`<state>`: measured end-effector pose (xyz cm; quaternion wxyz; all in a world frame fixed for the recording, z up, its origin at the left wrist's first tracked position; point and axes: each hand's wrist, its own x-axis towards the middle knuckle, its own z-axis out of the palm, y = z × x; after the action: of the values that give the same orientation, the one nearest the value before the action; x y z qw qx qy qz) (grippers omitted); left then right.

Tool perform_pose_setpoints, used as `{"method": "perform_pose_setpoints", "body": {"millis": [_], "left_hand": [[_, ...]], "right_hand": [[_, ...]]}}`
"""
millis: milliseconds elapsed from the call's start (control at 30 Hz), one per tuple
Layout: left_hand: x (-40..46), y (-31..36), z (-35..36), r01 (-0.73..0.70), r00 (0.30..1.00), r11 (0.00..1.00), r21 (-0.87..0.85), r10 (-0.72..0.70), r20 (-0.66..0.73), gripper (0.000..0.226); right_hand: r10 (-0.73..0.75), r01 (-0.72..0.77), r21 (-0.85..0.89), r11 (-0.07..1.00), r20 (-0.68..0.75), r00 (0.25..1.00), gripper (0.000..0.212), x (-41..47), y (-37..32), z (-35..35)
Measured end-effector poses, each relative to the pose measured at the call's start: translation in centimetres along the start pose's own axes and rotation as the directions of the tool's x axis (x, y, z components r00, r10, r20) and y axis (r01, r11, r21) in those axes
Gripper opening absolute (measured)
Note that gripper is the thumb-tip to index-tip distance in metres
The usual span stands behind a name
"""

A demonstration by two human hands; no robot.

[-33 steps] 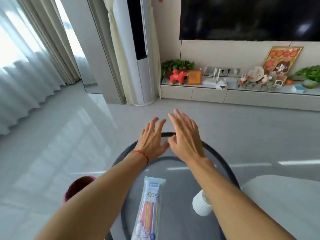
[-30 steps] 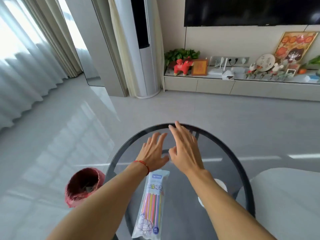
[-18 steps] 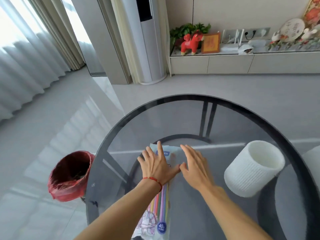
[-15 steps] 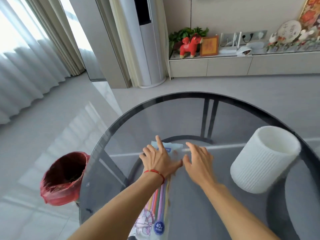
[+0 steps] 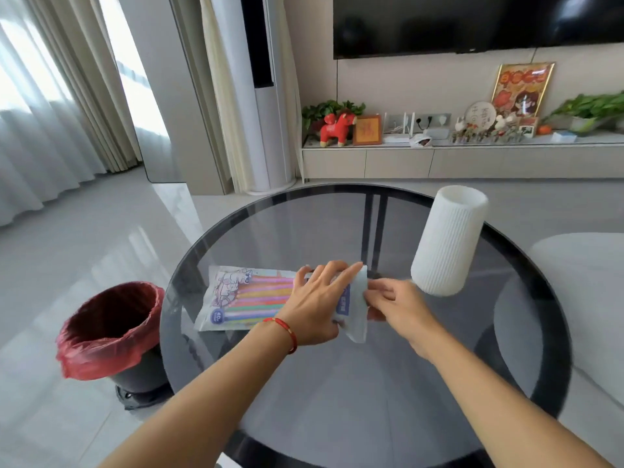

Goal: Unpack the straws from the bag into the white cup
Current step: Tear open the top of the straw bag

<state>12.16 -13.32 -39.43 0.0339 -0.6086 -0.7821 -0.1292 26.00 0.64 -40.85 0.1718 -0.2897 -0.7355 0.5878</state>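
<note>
Fingers (image 5: 337,273) of the left hand (image 5: 315,305) spread flat over the straw bag (image 5: 250,297) on the glass table (image 5: 337,383), right hand (image 5: 400,307) pinching the bag's white end, white cup (image 5: 447,244) just beside.

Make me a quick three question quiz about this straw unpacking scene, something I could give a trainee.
1. True or false: the white cup already holds straws.
2. Which hand pinches the white top end of the straw bag? A) left hand B) right hand
3. Fill in: the bin with the red liner stands on the floor to the ____ of the glass table.

Key:
1. False; no straws show above its rim, and the coloured straws lie inside the bag.
2. B; the left hand presses flat over the bag's upper part.
3. Left.
</note>
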Motion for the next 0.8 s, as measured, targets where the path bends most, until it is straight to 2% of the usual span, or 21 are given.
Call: {"method": "perform_pose_setpoints", "body": {"millis": [100, 167, 233, 300, 367, 600, 800], "left_hand": [[-2.0, 2.1, -1.1, -0.091, 0.995, 0.993, 0.074, 0.093, -0.024, 0.101], [-3.0, 4.0, -1.4, -0.083, 0.993, 0.996, 0.036, 0.086, -0.085, 0.091], [-3.8, 6.0, -1.2, 0.013, 0.975, 0.983, -0.182, -0.053, -0.215, 0.070], [-4.1, 7.2, -1.0, 0.087, 0.933, 0.915, -0.395, -0.214, -0.290, 0.040], [-3.8, 7.5, -0.6, 0.099, 0.910, 0.926, -0.364, -0.232, -0.343, 0.022], [-3.1, 6.8, -0.5, 0.082, 0.873, 0.905, -0.418, -0.267, -0.407, 0.019], [-3.0, 6.1, -0.9, 0.129, 0.853, 0.819, -0.559, -0.379, -0.358, 0.014]], "right_hand": [[0.011, -0.010, 0.082, 0.997, -0.009, 1.000, 0.016, -3.6, -0.5, -0.9], [0.023, -0.015, 0.140, 0.990, -0.055, 0.998, 0.017, -5.4, -0.8, -1.2], [0.035, -0.019, 0.207, 0.978, -0.077, 0.996, 0.017, -6.6, -0.5, -1.2], [0.057, -0.026, 0.284, 0.958, -0.103, 0.993, 0.017, -7.4, -0.1, -0.7], [0.068, -0.024, 0.345, 0.938, -0.115, 0.991, 0.019, -7.7, 0.2, -0.3], [0.018, 0.005, 0.446, 0.895, -0.047, 0.999, 0.018, -7.0, -0.6, 0.0], [0.025, -0.011, 0.455, 0.891, -0.025, 0.999, 0.017, -5.5, -0.3, 0.8]]}}
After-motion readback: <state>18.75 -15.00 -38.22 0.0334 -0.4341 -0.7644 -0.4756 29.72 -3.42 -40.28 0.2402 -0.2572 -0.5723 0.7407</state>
